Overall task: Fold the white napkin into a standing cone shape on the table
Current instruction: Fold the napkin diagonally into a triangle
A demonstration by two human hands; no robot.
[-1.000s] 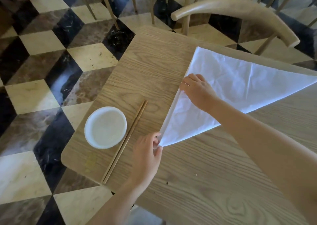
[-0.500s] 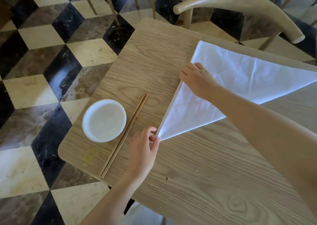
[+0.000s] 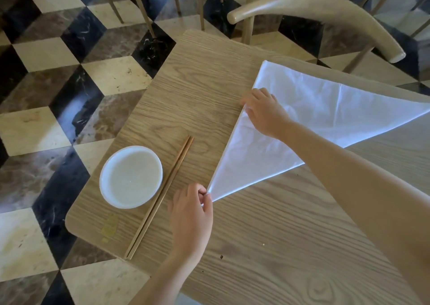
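White napkin (image 3: 314, 123) flat on surface (image 3: 267, 246), folded into triangle, just right of chopsticks (image 3: 160, 195). Left hand (image 3: 190, 218) fingers (image 3: 204, 194) pinched on near tip. Right hand (image 3: 265, 111) flat on left edge, fingers together. Edge runs straight from tip to right hand, probably roll starts there.

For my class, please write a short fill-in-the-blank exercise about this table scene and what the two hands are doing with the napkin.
1. The white napkin lies folded into a ____ shape.
2. The left hand pinches the napkin's nearest ____.
3. The right hand presses flat on the napkin's ____ edge.
4. The chopsticks lie between the napkin and the white ____.

Missing words: triangle; corner; left; dish
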